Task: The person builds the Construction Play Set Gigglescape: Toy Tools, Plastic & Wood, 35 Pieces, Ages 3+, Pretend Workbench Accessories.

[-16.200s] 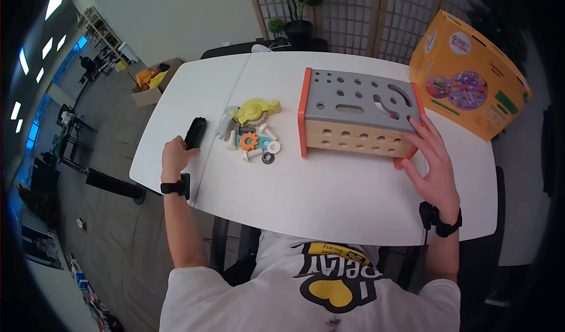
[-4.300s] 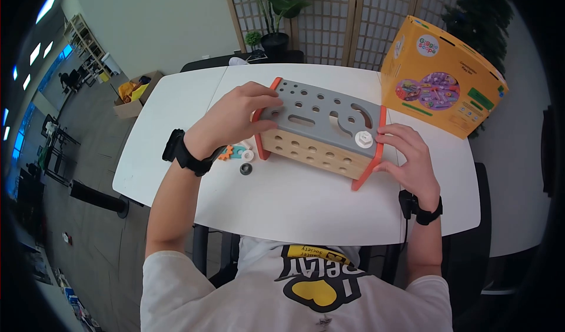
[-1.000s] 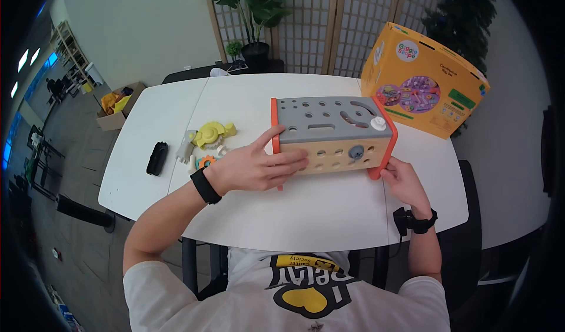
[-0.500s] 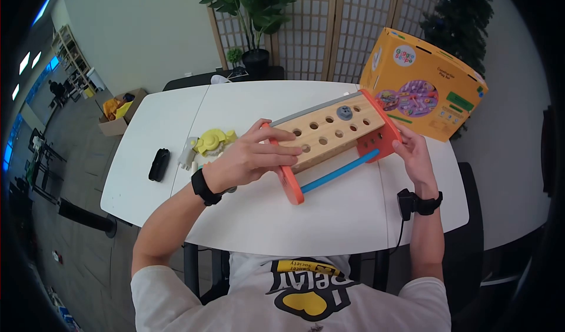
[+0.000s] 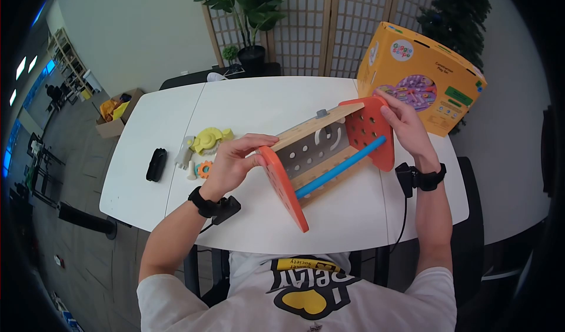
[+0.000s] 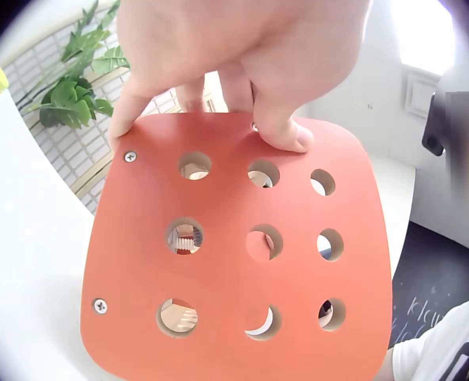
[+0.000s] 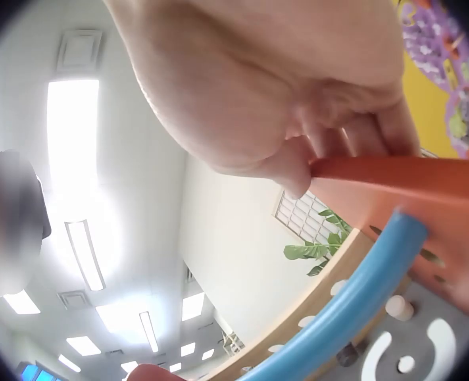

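Note:
A wooden toy workbench with orange end panels is tipped back, its open underside facing me. My left hand grips the top edge of the left end panel; in the left wrist view the thumb lies on the panel's holed outer face. The right end panel is held at its upper edge by my right hand. A blue rod joins both panels. On the wooden side sits a grey bolt head. Inside, the right wrist view shows a pale peg end poking through the grey board.
Left of the workbench lie a yellow toy saw, an orange gear and other small parts. A black holder rests farther left. A large yellow box stands at the back right of the white table.
The workbench has rolled backward, from its grey top facing up to its underside facing me. Both hands have shifted onto the end panels' upper edges, the left one leaving the wooden side.

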Motion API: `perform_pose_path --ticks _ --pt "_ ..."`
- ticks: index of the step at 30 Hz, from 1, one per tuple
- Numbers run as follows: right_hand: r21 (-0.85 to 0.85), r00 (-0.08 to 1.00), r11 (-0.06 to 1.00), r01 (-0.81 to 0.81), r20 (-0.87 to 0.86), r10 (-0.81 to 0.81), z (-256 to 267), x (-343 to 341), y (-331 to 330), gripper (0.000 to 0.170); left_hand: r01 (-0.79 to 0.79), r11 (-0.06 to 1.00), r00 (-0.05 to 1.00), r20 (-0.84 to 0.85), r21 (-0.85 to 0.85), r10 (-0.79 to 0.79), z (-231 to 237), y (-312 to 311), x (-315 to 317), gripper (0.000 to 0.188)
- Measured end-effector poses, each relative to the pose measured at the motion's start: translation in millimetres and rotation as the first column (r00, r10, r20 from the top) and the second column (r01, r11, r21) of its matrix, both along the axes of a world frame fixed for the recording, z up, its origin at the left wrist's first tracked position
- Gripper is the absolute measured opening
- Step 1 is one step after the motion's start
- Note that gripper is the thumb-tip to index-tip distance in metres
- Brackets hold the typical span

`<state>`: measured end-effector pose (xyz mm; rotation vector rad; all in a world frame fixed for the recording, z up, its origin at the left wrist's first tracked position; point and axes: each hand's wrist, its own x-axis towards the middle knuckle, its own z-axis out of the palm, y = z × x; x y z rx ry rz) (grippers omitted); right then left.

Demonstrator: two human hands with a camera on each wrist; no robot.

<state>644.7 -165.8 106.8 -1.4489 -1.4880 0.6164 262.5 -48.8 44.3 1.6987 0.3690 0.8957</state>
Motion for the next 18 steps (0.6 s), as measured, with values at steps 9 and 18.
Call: perform_pose_path --ticks 9,18 --pt "-0.078 0.994 0.991 -0.109 -0.029 0.107 -5 -4 5 0.058 -0.091 0.981 0.995 -0.043 -0.172 0.085 -18 -7 -9 0.031" --pt "-0.114 0.883 0.972 0.205 0.451 -0.133 -4 -32 3 0.044 -0.155 0.939 0.988 -0.035 -0.305 0.152 -33 -23 -20 0.028"
